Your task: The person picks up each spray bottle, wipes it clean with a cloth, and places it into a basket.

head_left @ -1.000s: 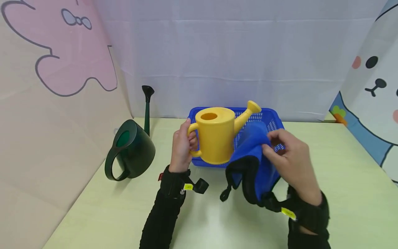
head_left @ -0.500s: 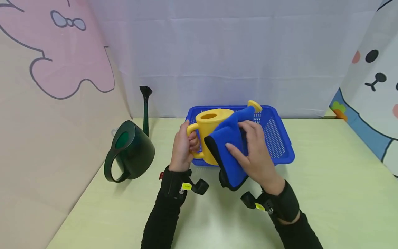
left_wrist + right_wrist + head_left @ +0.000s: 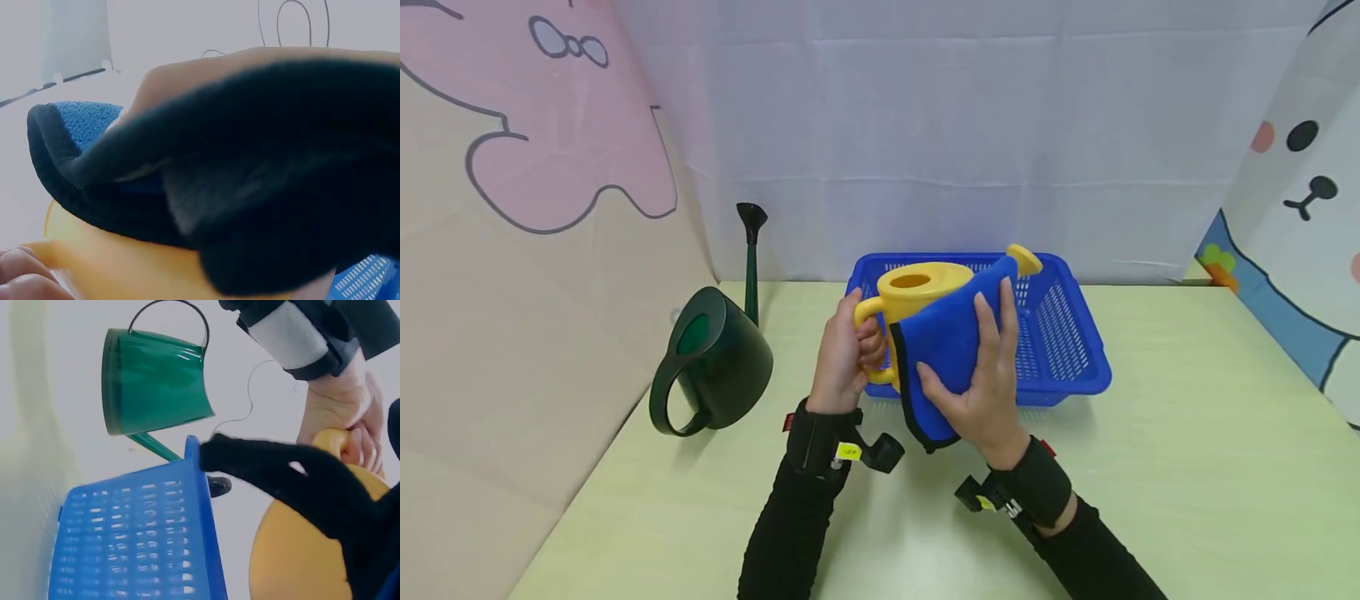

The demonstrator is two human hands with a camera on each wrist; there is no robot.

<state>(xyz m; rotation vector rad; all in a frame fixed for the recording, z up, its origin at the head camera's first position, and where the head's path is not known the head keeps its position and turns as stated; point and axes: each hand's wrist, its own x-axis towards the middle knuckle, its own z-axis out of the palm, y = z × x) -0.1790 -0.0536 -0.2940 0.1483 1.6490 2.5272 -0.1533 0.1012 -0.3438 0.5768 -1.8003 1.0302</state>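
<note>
My left hand (image 3: 842,358) grips the handle of a yellow watering can (image 3: 917,287), its fingers curled round the loop. The can is held up in front of a blue basket. A blue cloth with black edging (image 3: 943,354) lies over the can's side and part of its spout. My right hand (image 3: 985,375) presses the cloth on the can with fingers spread and fairly straight. In the left wrist view the cloth (image 3: 87,122) hides most of the can's yellow body (image 3: 137,269). In the right wrist view the left hand (image 3: 347,419) shows on the handle.
The blue perforated basket (image 3: 1067,333) stands behind the can, against the white curtain. On the left of the table (image 3: 1210,467) sits a dark green watering can (image 3: 726,367), its long spout pointing up at the back.
My right hand has brought the blue cloth leftward from beside the can onto its side, and its fingers have straightened over it. The left hand and yellow can have hardly moved.
</note>
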